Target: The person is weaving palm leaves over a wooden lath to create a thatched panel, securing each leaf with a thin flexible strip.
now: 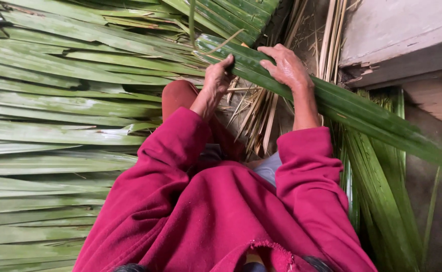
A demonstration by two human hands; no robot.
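Note:
A long green palm leaf strip (362,113) runs diagonally from the upper middle down to the right edge. My left hand (217,80) pinches its upper end between thumb and fingers. My right hand (285,66) lies over the same strip a little further along, fingers curled around its edge. Both arms wear dark red sleeves. A thin leaf rib (192,22) stands up just above my left hand.
A big layered pile of flat green leaf strips (65,106) fills the left half. Dry tan ribs and stalks (259,118) lie between my arms. More green strips (382,201) lie at lower right. A grey concrete step (402,35) is at upper right.

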